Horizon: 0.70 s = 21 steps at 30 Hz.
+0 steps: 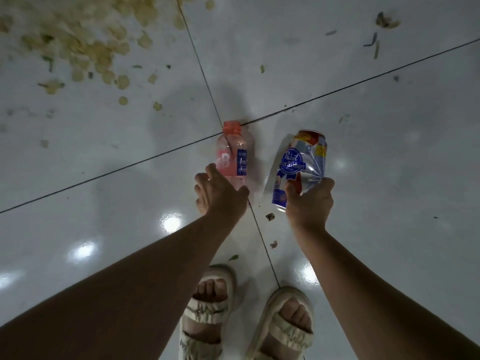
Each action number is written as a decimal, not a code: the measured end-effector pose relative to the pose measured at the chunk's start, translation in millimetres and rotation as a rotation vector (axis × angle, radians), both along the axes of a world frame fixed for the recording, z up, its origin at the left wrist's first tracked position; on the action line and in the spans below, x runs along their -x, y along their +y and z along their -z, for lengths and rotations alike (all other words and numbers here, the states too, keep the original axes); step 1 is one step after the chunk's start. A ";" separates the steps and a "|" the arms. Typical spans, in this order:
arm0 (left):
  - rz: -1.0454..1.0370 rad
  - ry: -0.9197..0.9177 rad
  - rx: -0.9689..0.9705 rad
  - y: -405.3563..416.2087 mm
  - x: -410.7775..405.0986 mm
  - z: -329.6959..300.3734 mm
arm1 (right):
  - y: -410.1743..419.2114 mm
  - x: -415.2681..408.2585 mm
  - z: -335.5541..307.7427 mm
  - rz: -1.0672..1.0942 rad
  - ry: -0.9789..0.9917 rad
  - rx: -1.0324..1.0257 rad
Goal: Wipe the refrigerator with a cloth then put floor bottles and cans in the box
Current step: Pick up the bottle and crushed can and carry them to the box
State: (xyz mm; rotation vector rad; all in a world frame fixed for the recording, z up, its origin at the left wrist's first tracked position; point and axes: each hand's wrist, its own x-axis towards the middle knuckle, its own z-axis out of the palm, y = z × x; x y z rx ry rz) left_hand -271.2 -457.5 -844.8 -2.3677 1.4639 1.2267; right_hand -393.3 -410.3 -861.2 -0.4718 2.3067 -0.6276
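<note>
A clear pink plastic bottle with a red neck and a pink and blue label lies on the white tiled floor, neck pointing away from me. My left hand reaches down over its near end, fingers spread and thumb apart, not closed round it. My right hand grips the lower end of a crumpled silver, blue and red beer can, held above the floor just right of the bottle.
A heap of pale chip-like scraps covers the floor at the upper left. Small bits of green and brown litter lie scattered on the tiles. My two sandalled feet stand at the bottom centre.
</note>
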 end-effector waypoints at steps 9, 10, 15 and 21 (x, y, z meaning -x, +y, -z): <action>-0.095 0.100 -0.053 3.4 -1.5 46.6 | 10.7 -6.7 18.2 -0.075 0.010 0.048; -0.095 0.096 -0.062 2.5 -0.6 46.2 | 11.8 -5.2 15.7 -0.081 0.013 0.052; -0.109 0.127 -0.082 -2.0 3.9 12.9 | 11.9 6.6 -19.6 -0.095 0.032 0.070; -0.028 0.172 -0.012 -21.8 14.4 -92.5 | -6.3 26.7 -118.8 -0.053 0.028 0.120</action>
